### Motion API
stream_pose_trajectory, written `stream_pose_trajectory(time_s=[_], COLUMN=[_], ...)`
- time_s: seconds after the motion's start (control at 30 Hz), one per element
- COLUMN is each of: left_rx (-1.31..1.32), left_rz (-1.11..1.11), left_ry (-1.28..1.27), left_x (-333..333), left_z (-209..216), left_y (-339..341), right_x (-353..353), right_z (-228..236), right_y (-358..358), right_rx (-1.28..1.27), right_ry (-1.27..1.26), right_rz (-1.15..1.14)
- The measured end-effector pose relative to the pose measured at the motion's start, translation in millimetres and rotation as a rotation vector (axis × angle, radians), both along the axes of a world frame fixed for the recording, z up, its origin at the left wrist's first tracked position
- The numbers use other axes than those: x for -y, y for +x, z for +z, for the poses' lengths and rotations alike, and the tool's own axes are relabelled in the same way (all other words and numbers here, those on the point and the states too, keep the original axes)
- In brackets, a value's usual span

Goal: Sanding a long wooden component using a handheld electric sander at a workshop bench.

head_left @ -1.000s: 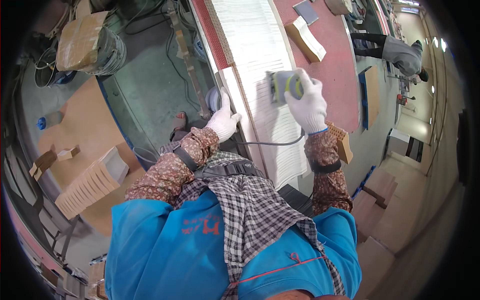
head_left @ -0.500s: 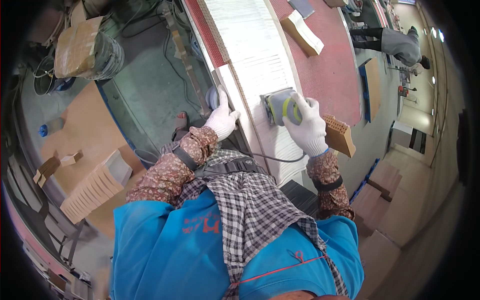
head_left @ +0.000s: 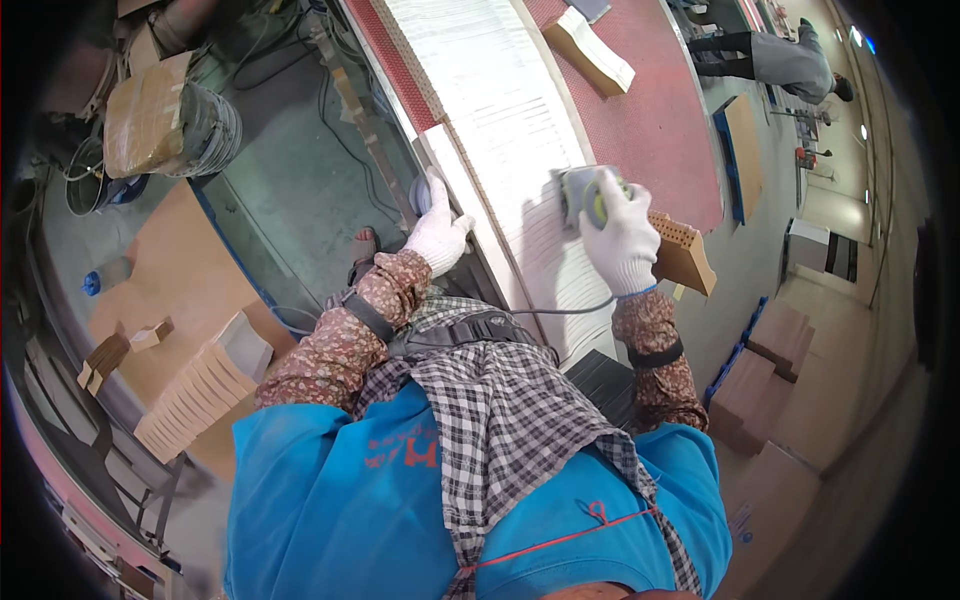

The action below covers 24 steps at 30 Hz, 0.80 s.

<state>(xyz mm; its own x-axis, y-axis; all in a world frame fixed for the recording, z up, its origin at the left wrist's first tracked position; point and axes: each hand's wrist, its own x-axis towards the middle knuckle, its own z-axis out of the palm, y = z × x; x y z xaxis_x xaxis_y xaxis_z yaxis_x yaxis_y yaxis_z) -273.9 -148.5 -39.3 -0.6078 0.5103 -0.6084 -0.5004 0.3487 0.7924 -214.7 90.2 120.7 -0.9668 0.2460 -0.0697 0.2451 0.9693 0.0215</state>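
My gloved right hand [head_left: 622, 235] is wrapped round a grey and yellow-green palm sander [head_left: 577, 190]. The sander's pad lies on a long row of white, closely packed slats [head_left: 500, 120]. From beneath my right wrist a dark cord [head_left: 565, 311] runs left across the slats toward my waist. At the row's left side, my gloved left hand [head_left: 440, 235] rests by a pale strip [head_left: 462, 180], fingers stretched out, holding nothing that shows. Just beyond its fingers is a round grey object [head_left: 421, 195], partly hidden.
On the red table surface [head_left: 655, 130] lies a curved wooden block stack [head_left: 590, 55]; a perforated brown block [head_left: 683, 252] sits by my right hand. To the left, a brown board [head_left: 160, 270] bears stacked curved pieces [head_left: 205, 390]. A person [head_left: 790, 62] stands far right.
The sander has moved a little to the right and away from me over the slats, with my right hand on it. My left hand stays by the strip; the view has shifted slightly.
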Motion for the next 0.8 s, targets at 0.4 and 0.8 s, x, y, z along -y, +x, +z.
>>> stream_pose_trajectory(time_s=[0.4, 0.8], left_rx=[-0.026, -0.002], left_rz=[-0.017, 0.015], left_ry=[0.031, 0.046], left_x=[1.6, 2.8], left_z=[-1.6, 8.3], left_y=[1.0, -0.6], right_x=[-0.8, -0.5], right_z=[3.5, -2.0], right_y=[-5.8, -15.6], right_rx=[0.025, -0.076], right_ry=[-0.012, 0.069], right_rz=[-0.046, -0.062])
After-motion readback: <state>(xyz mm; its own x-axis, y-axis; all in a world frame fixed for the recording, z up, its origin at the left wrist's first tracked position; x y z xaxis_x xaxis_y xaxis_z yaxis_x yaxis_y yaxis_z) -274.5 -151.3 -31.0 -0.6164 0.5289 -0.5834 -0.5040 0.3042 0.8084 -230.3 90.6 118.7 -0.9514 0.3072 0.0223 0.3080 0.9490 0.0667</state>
